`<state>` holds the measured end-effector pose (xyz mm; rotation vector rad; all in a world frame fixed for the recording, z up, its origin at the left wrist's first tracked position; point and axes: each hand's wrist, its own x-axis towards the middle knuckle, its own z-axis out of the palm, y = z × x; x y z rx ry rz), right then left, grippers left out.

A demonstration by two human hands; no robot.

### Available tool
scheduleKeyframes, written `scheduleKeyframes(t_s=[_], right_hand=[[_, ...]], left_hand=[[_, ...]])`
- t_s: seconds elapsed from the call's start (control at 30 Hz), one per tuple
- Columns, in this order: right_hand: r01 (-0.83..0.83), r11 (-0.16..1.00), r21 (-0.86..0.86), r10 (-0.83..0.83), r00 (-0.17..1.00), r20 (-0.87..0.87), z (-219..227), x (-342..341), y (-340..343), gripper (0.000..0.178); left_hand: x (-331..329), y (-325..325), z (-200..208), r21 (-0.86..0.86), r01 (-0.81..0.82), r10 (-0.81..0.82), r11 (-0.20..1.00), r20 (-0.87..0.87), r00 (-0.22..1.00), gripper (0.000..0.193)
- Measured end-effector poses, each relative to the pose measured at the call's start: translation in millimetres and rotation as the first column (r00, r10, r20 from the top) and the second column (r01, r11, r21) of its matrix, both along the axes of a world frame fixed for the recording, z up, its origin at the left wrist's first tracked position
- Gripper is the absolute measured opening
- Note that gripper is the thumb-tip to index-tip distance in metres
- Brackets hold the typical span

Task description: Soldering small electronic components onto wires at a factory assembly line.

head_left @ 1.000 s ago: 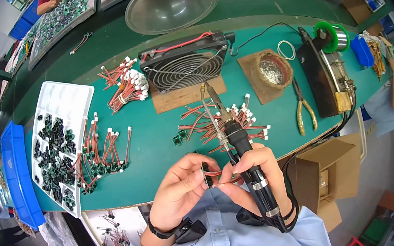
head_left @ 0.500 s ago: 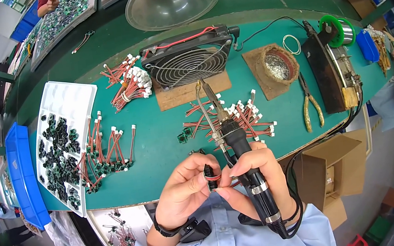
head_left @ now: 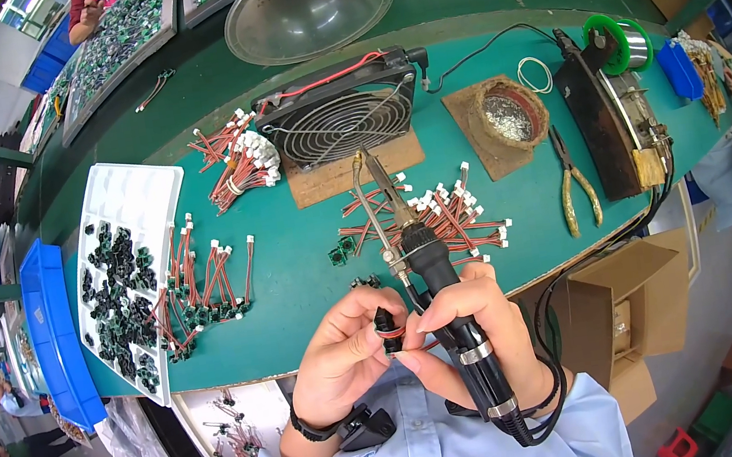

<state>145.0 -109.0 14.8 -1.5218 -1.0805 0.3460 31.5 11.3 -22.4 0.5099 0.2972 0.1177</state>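
Note:
Between the thumb and fingers of my left hand (head_left: 341,352) is a small black component (head_left: 385,323) with a red wire (head_left: 391,332) across it. My right hand (head_left: 476,329) is closed around a black soldering iron (head_left: 431,261) with a thin metal tube alongside it. The iron's tip points away from me, toward the fan (head_left: 343,121). The thumb and a fingertip of the same hand meet at the red wire, close against the left fingers. Just beyond my hands lie red-wired leads with white connectors (head_left: 452,217) and a few small green boards (head_left: 341,250).
To the left, a white tray (head_left: 162,186) holds black and green parts beside a blue bin (head_left: 56,334). On the right are a solder pot (head_left: 509,117), pliers (head_left: 575,187), a solder wire spool (head_left: 633,45) and a cardboard box (head_left: 621,306). A metal lamp shade (head_left: 309,9) stands behind the fan.
The view has shifted slightly. Both hands keep their grip on the black component, the wire and the soldering iron, with only slight movement of the fingers and the component.

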Motion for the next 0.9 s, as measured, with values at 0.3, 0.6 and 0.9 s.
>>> scheduleKeyframes(t_s=[0.3,0.6,0.9], right_hand=[[0.013,1.000,0.022,-0.014,1.000,0.021,-1.2,0.4,-2.2,0.041],[0.014,1.000,0.019,-0.015,1.000,0.021,-1.0,2.2,-3.0,0.040],[0.016,1.000,0.017,-0.016,1.000,0.022,-1.4,3.8,-4.5,0.041]], left_hand=[[-0.4,-1.5,0.0,0.045,-0.006,0.006,0.999,0.002,1.000,0.025],[0.5,-2.1,0.0,0.046,-0.025,0.023,0.999,0.044,0.999,0.023],[1.0,-2.7,1.7,0.023,-0.016,0.016,1.000,0.026,1.000,0.022]])
